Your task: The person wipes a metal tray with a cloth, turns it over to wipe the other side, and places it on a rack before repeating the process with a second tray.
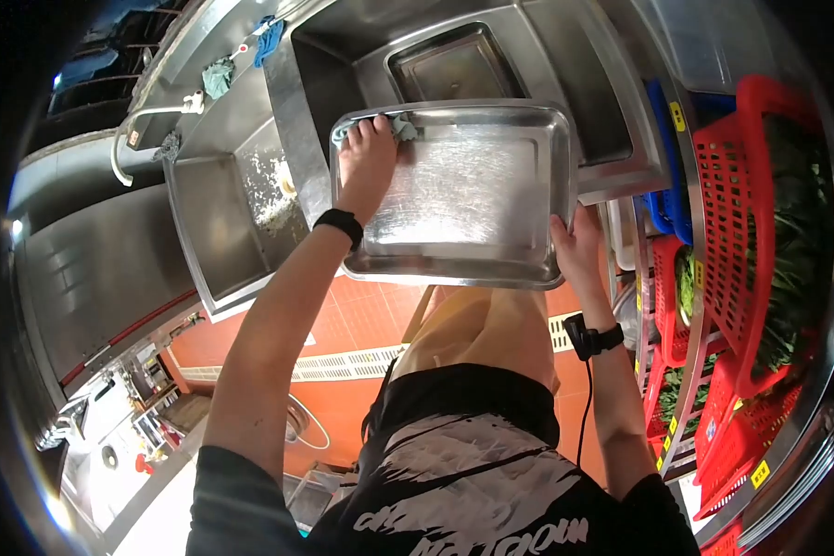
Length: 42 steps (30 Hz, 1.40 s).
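Note:
A rectangular stainless steel tray (463, 199) with scratched, shiny metal is held up at the front edge of the sink. My left hand (369, 157) is closed over a grey-green cloth (404, 128) and presses it against the tray's far left corner. The cloth sticks out on both sides of the fingers. At the tray's near right edge, my right hand (577, 243) grips the rim, thumb on the inner side and the other fingers mostly hidden. Another metal tray (456, 63) lies in the sink basin behind.
The steel sink (329, 74) spans the back. White food scraps (271, 190) lie in the left basin, near a faucet (148, 111). A green cloth (218, 78) and a blue cloth (269, 42) rest on the ledge. Red baskets (727, 176) of leafy greens stand on a right-hand rack.

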{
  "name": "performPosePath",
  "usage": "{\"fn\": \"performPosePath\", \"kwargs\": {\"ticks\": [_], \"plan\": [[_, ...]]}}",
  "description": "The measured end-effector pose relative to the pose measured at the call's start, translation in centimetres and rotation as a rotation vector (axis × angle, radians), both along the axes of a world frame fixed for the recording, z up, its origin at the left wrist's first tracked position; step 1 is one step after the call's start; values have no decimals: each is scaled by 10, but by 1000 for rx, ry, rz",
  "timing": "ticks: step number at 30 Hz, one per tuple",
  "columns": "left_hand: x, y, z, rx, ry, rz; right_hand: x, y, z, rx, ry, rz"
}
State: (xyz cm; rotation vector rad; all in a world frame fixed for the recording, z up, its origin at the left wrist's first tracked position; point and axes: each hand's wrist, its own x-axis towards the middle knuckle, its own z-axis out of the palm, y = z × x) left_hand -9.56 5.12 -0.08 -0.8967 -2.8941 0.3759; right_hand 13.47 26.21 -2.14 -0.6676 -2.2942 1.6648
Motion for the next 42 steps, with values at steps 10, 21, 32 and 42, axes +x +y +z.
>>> {"fn": "performPosePath", "kwargs": {"ticks": [10, 21, 32, 42], "plan": [[140, 65, 9, 307, -583, -588, -2, -3, -2, -125, 32, -9], [112, -37, 22, 134, -438, -137, 35, -14, -14, 55, -100, -14], [151, -33, 37, -62, -906, -583, 34, -15, -16, 57, -75, -78], [135, -18, 4, 180, -544, -284, 21, -29, -16, -17, -10, -130]]}}
